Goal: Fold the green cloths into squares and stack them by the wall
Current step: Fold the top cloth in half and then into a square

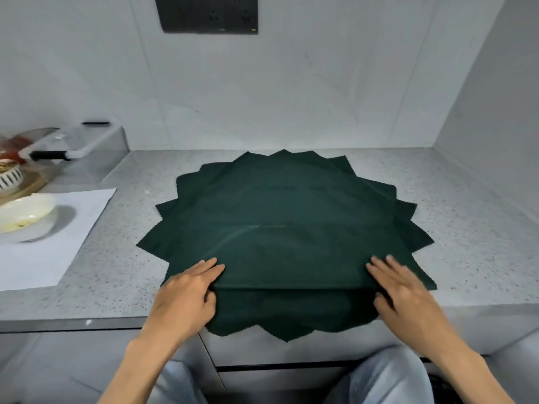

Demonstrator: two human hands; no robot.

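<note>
Several dark green cloths (280,205) lie fanned in a star-shaped pile on the speckled grey counter (466,217), their corners sticking out all around and a few hanging over the front edge. The top cloth (291,258) has its near edge lifted slightly off the pile. My left hand (186,295) pinches that edge at its left corner, thumb under the fabric and fingers on top. At the right corner of the same edge, my right hand (399,290) grips it the same way.
A white sheet of paper (67,228) lies at the left with a white bowl (23,212) on it. Behind them stand a patterned bowl (8,176), a clear lidded box (84,141) and a black-handled tool. A dark socket panel (207,13) is on the back wall; a side wall closes the right.
</note>
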